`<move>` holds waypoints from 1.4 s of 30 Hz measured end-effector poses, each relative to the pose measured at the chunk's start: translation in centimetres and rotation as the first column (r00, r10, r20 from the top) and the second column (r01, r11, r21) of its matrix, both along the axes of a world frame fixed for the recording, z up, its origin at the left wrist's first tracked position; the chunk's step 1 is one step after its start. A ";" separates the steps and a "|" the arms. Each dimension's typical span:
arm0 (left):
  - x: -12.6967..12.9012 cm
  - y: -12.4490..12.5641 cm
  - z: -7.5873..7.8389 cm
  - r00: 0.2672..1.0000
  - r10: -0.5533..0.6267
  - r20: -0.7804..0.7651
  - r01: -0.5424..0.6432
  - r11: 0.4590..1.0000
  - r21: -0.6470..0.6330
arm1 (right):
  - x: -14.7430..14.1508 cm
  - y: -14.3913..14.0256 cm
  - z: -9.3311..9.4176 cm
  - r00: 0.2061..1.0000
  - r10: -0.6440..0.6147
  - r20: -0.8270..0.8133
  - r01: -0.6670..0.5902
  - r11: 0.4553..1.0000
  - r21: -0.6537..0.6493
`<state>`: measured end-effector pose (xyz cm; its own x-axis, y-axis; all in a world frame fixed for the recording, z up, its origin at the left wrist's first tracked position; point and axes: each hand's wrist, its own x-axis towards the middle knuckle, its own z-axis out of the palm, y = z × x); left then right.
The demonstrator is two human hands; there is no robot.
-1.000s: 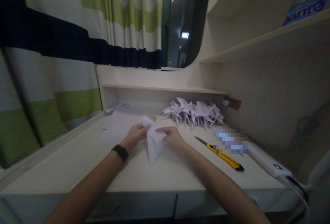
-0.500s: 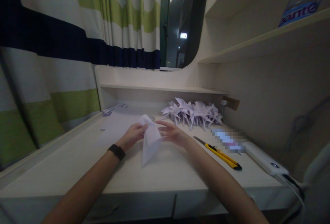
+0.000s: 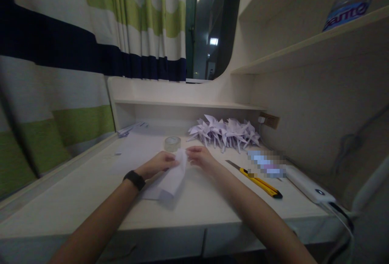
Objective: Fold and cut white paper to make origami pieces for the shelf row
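Observation:
A sheet of white paper (image 3: 173,179), bent and loosely curled, is held just over the desk in front of me. My left hand (image 3: 161,162), a dark band on its wrist, grips its upper left part between thumb and fingers. The fingers of my right hand (image 3: 199,156) pinch the top right edge of the same sheet. Right behind the paper lies a roll of clear tape (image 3: 172,143). A yellow box cutter (image 3: 258,182) with its blade out rests to the right of my right hand.
Many folded paper pinwheels (image 3: 225,132) are heaped at the back. White paper sheets (image 3: 138,144) lie at the back left. On the right are a blurred-out phone-like object (image 3: 267,165) and a white power strip (image 3: 310,185) with cables. A bottle (image 3: 349,3) stands on the shelf.
The paper has been lowered and turned, its lower part now spreading left towards the desk. My right hand's fingers have closed on its edge. The tape roll has come into fuller view.

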<state>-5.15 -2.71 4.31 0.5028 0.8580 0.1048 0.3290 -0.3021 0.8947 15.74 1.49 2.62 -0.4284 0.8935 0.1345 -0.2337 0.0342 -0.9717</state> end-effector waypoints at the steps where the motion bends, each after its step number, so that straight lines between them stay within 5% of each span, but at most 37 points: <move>1: 0.0 0.0 0.0 1.000 0.021 0.003 -0.021 1.000 0.007 | 0.0 0.1 -0.1 1.000 -0.021 0.023 0.021 1.000 -0.011; 6: 0.0 0.2 -0.3 0.986 0.159 0.051 -0.161 0.986 0.035 | -0.2 0.3 -0.5 0.990 -0.098 0.101 0.100 0.995 -0.013; 16: 0.6 0.5 -0.7 0.981 0.187 0.053 -0.189 0.981 0.048 | -1.4 1.3 -2.6 0.967 -0.241 0.078 0.239 0.970 0.032; 24: 0.6 0.3 -0.7 0.975 0.207 0.076 -0.208 0.978 0.011 | -1.3 1.3 -2.7 0.986 -0.158 0.049 0.157 0.987 0.013; 32: 1.2 -0.1 -0.6 0.966 0.241 0.095 -0.244 0.970 0.018 | -1.7 0.4 -1.9 0.973 -0.211 0.096 0.201 0.975 0.098; 42: 1.4 -0.2 -0.4 0.954 0.230 0.190 -0.239 0.971 0.023 | -1.4 0.2 -1.5 0.996 -0.084 -0.011 0.083 0.995 -0.048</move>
<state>-3.75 -2.86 3.90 0.2559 0.9417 0.2186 0.2255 -0.2780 0.9337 14.30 1.66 1.12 -0.3505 0.9316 0.0964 -0.2444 0.0084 -0.9696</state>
